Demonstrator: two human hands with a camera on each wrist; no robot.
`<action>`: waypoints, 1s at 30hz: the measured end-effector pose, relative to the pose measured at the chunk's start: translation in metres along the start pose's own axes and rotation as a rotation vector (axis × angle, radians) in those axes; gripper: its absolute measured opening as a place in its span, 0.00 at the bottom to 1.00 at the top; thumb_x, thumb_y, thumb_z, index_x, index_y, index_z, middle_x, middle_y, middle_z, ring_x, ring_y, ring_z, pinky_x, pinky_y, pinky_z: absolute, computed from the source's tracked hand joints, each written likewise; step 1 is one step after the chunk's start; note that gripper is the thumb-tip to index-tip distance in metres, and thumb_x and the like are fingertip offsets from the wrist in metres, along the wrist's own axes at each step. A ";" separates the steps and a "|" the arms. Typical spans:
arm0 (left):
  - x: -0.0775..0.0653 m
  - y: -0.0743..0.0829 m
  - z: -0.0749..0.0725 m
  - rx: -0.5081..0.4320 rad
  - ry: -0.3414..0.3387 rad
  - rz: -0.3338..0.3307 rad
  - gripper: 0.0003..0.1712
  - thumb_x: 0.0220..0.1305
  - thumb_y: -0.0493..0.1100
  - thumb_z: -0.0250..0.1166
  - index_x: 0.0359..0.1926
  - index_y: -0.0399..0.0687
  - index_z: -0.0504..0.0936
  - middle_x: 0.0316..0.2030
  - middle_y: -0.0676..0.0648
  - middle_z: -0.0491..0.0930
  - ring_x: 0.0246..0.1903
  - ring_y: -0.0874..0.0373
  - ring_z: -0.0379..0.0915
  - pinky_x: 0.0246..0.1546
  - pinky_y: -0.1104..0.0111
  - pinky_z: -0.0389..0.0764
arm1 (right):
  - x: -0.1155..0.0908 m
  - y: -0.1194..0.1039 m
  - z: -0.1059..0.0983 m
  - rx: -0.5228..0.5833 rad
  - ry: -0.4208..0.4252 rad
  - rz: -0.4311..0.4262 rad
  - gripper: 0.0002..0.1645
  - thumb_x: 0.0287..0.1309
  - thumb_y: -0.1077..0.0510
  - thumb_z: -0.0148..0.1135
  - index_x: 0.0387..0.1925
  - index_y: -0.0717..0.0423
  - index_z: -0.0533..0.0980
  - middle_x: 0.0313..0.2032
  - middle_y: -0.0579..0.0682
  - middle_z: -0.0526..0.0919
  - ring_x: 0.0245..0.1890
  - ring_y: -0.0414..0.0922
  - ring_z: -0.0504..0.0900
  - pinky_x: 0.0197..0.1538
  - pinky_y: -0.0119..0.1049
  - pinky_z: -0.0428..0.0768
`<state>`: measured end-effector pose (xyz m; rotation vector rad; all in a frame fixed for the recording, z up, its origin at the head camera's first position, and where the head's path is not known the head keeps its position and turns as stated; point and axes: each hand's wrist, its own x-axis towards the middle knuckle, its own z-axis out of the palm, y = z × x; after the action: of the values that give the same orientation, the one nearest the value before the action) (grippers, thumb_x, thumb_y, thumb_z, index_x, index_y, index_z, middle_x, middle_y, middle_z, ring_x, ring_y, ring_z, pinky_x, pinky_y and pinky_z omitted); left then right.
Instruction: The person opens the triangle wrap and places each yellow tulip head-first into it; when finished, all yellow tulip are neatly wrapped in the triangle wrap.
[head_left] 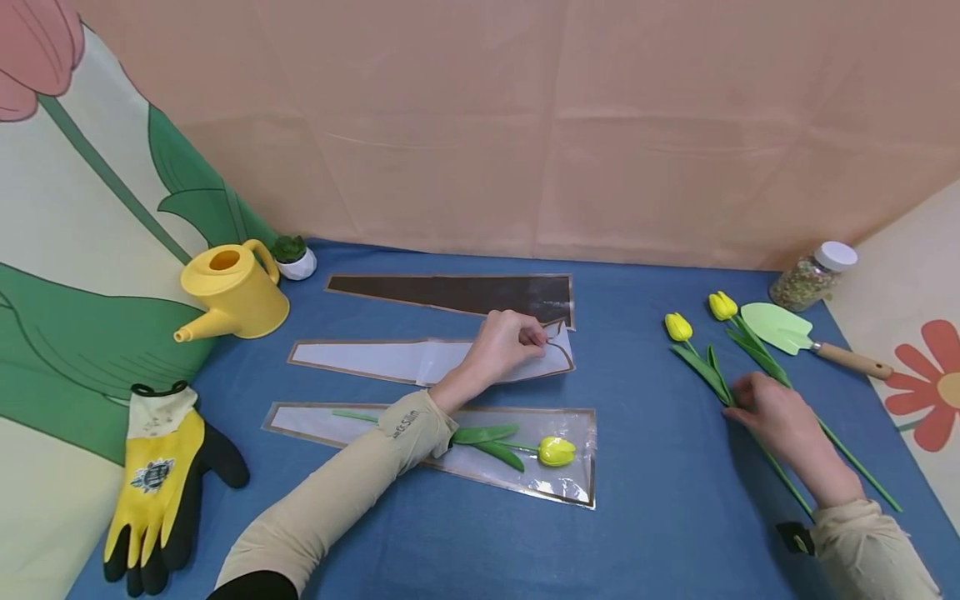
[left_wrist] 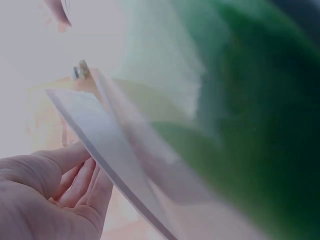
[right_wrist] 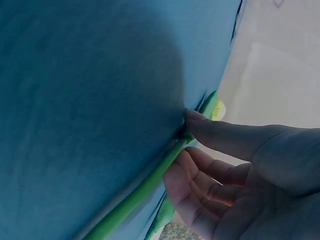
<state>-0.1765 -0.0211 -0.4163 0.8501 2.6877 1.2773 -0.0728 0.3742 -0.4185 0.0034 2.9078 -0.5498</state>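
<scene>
My left hand [head_left: 501, 346] pinches the raised right end of a white flower wrapping sleeve [head_left: 360, 353] with a brown border. In the left wrist view, the sleeve's edge [left_wrist: 107, 150] runs by the fingertips, its layers standing apart. At the right, my right hand [head_left: 780, 425] holds the green stem of a yellow tulip [head_left: 678, 327] between thumb and fingers, just below its leaves. The stem [right_wrist: 145, 187] lies low over the blue cloth in the right wrist view. A second yellow tulip [head_left: 723, 306] lies alongside. Nearer me, a clear sleeve [head_left: 577, 487] contains another yellow tulip [head_left: 555, 451].
A dark sleeve [head_left: 465, 292] lies behind the white one. To the left are a yellow watering can [head_left: 243, 292], a small potted plant [head_left: 296, 258] and a work glove [head_left: 157, 483]. A green trowel [head_left: 776, 327] and a lidded jar [head_left: 810, 279] are at the right.
</scene>
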 end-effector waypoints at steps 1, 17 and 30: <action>0.000 0.000 0.000 -0.002 -0.001 -0.001 0.05 0.60 0.32 0.80 0.36 0.41 0.92 0.32 0.48 0.90 0.33 0.59 0.87 0.37 0.73 0.83 | 0.000 0.001 0.001 -0.004 -0.002 -0.003 0.21 0.62 0.66 0.74 0.47 0.79 0.75 0.35 0.67 0.83 0.35 0.62 0.84 0.37 0.60 0.82; 0.000 -0.001 0.001 -0.001 -0.006 0.003 0.05 0.60 0.31 0.80 0.36 0.41 0.92 0.32 0.48 0.90 0.33 0.59 0.87 0.37 0.74 0.82 | -0.006 0.006 -0.004 0.013 -0.048 0.029 0.14 0.64 0.66 0.72 0.42 0.76 0.80 0.32 0.62 0.87 0.34 0.60 0.86 0.36 0.57 0.83; -0.001 -0.001 0.001 0.001 -0.016 -0.010 0.05 0.61 0.32 0.80 0.37 0.41 0.92 0.33 0.48 0.90 0.33 0.59 0.87 0.37 0.73 0.83 | -0.004 0.007 -0.007 0.020 -0.056 0.017 0.13 0.63 0.65 0.74 0.40 0.75 0.83 0.31 0.61 0.88 0.30 0.53 0.85 0.33 0.53 0.83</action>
<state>-0.1753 -0.0215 -0.4179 0.8423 2.6777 1.2616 -0.0704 0.3835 -0.4138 0.0150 2.8453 -0.5674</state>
